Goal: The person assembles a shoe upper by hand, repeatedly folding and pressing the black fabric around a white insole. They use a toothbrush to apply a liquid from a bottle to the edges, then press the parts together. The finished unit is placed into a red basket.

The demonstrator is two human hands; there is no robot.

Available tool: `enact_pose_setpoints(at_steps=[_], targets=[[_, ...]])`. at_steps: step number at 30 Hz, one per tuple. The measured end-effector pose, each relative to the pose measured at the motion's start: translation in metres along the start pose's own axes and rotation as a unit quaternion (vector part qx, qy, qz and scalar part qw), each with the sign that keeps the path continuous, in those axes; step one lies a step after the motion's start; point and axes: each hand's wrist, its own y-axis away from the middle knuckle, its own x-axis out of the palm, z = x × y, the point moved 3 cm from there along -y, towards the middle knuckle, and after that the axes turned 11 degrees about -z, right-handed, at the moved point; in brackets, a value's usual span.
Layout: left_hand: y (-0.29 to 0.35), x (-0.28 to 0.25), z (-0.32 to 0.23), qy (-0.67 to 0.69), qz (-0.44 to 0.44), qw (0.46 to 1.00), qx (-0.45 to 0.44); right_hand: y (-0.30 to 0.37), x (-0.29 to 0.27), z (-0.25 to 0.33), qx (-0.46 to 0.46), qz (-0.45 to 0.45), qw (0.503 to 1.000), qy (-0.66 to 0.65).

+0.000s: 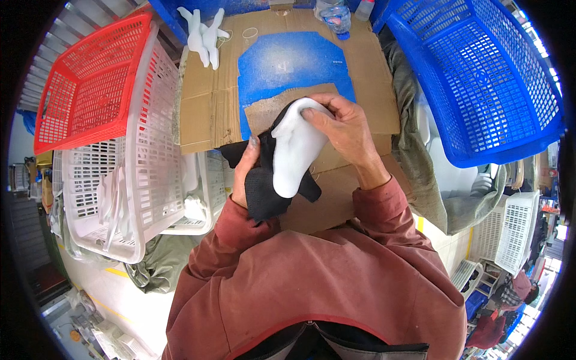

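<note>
In front of my chest I hold a smooth, white, elongated piece (297, 159) with a rounded lower end. Black knit fabric (267, 192) lies behind and beside it, with a dark edge along the white piece's upper left. My right hand (348, 123) pinches the top of the white piece between thumb and fingers. On the left, my left hand (245, 171) grips the black knit fabric; its thumb shows, while the other fingers are hidden behind the cloth. Exactly what kind of article the two parts form, I cannot tell.
Brown cardboard (210, 114) with a worn blue panel (294, 63) covers the bench. White finger-shaped pieces (204, 39) lie at its far left, a clear plastic bottle (336, 21) at the far right. Red (90, 90) and white baskets (159, 138) stand left, a blue basket (480, 78) right.
</note>
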Motion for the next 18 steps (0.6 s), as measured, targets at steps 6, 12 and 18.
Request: enact_pose_setpoints(at_steps=[6, 12, 18], targets=[[-0.001, 0.009, -0.010, -0.078, 0.003, 0.997, 0.024, 0.003, 0.000, 0.002, -0.020, -0.040, 0.999, 0.027], [-0.014, 0.009, -0.007, -0.188, -0.076, 0.975, 0.088, 0.008, 0.006, 0.002, -0.057, -0.042, 0.996, 0.047], [-0.021, 0.008, -0.002, -0.165, -0.097, 0.974, 0.120, 0.008, 0.007, -0.003, -0.041, -0.025, 0.998, 0.033]])
